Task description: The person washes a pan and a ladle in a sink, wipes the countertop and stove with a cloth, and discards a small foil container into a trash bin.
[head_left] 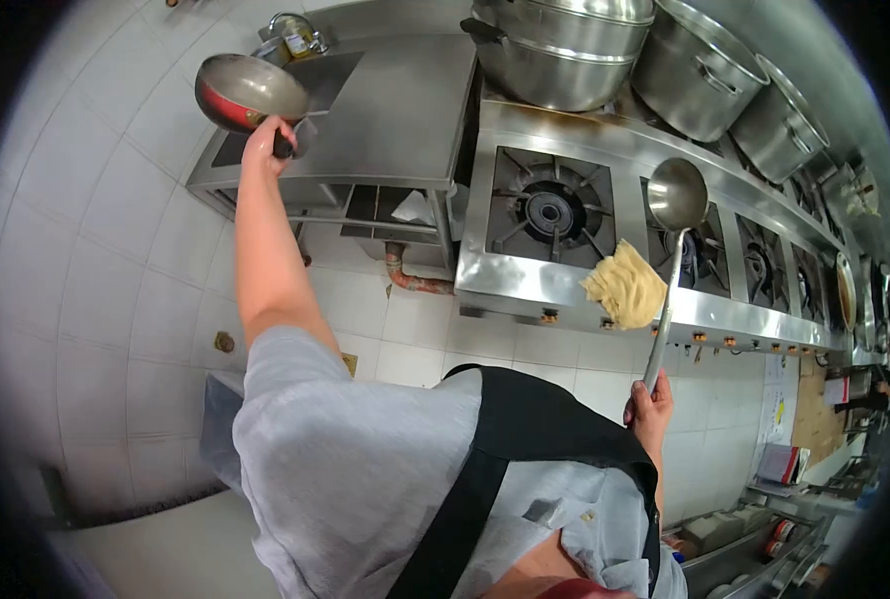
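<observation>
Pan and ladle carried at a commercial range.
Left hand (268, 138), fingers clenched on the handle, holds a red-sided pan (249, 92) out over the steel surface (405, 110) beside the burners; right hand (649, 401) grips the long ladle (676, 195), its bowl raised above the range (565, 290), where a yellow cloth (625, 285) hangs over the front edge. Judged from this pose, keeping the pan level and the ladle clear of the cloth would serve best. Large steel pots (565, 55) stand behind; walls are white tile; burners appear unlit.
</observation>
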A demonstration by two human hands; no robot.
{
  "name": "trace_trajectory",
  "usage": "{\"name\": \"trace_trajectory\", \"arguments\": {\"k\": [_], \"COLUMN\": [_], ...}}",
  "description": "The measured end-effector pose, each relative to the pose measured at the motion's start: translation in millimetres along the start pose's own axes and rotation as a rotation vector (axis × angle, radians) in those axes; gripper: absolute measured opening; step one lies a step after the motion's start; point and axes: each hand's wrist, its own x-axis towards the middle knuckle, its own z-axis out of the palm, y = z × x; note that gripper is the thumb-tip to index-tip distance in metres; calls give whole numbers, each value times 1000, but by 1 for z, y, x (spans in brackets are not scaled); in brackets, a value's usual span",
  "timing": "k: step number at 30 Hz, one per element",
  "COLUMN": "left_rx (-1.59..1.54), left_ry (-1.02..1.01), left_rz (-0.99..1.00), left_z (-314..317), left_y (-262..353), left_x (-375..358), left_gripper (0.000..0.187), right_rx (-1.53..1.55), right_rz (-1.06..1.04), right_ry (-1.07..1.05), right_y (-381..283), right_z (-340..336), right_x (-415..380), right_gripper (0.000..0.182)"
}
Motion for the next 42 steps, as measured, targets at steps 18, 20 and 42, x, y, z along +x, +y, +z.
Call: {"name": "trace_trajectory", "arguments": {"k": [18,20,42], "left_rx": [1408,1156,1006], "left_ry": [544,429,-1353], "left_rz": [466,645,-94], "left_z": [24,117,591], "left_y": [-87,-79,-393], "left_x": [36,-50,-507], "left_gripper": [61,44,20], "right_rx": [44,85,320], "right_rz": [9,-5,180], "right_ry": [-145,-117,895], "right_y": [4,11,160], "right_z": [3,-16,-288], "right_x": [-12,-20,-245], "right_gripper": [60,60,55]}}
